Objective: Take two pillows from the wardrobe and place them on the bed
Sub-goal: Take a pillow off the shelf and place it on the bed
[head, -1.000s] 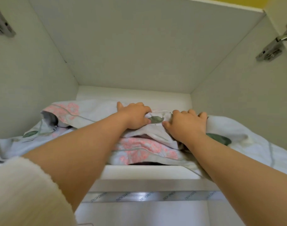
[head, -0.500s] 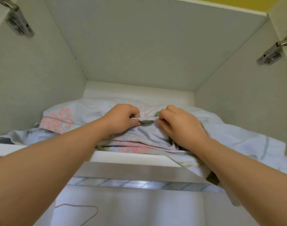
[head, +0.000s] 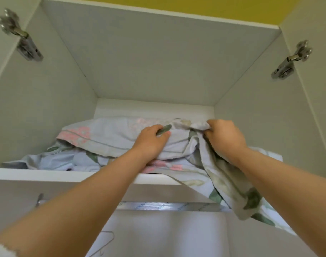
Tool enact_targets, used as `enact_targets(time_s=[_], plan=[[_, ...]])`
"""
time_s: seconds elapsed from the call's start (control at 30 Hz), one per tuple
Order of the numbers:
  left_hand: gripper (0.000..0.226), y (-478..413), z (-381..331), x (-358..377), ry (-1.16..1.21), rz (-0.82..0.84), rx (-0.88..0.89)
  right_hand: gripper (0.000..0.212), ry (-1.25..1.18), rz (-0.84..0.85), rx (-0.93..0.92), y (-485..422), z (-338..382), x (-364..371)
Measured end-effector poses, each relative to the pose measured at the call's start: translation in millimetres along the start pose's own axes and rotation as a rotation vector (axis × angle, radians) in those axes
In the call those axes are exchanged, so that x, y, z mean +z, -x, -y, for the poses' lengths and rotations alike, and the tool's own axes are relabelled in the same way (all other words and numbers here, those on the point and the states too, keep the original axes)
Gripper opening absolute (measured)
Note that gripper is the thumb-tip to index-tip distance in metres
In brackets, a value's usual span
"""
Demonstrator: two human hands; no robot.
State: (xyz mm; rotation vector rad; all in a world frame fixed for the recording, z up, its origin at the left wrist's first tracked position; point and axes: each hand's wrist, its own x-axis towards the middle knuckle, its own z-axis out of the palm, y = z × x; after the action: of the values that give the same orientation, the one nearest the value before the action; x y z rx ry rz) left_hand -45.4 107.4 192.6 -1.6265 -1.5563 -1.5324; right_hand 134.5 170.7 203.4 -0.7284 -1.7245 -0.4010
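On the top wardrobe shelf [head: 47, 174] lies a pale blue pillow [head: 106, 136] with pink flowers and green leaves, on top of more bedding of the same print [head: 52, 160]. My left hand [head: 151, 140] grips the pillow's cover near its middle. My right hand [head: 225, 138] is closed on a bunched fold of the same fabric at the right. A length of that printed cloth [head: 232, 188] hangs down over the shelf's front edge on the right. A second pillow cannot be told apart from the pile.
The white compartment has side walls close on both sides, with metal door hinges at the upper left [head: 23, 41] and upper right [head: 288, 62]. Below the shelf runs a silver hanging rail [head: 167, 206]. A wire hanger [head: 104, 243] shows at the bottom.
Both hands have pushed further back and apart on the fabric, the right hand going right. The camera has dropped and tilted up, showing more of the compartment and the hanging cloth.
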Motion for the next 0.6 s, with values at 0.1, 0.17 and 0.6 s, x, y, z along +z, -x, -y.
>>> enact_targets(time_s=[0.1,0.17,0.6], plan=[[0.051,-1,-10,-13,0.262,0.069,-0.073,0.012,0.035,-0.182,-0.173,-13,29,-12],[0.053,-2,-13,-31,0.491,0.071,-0.093,0.012,0.042,-0.252,-0.312,-20,57,-22],[0.053,50,-13,-123,0.812,0.014,-0.374,0.027,-0.522,0.106,-0.406,23,144,-55]])
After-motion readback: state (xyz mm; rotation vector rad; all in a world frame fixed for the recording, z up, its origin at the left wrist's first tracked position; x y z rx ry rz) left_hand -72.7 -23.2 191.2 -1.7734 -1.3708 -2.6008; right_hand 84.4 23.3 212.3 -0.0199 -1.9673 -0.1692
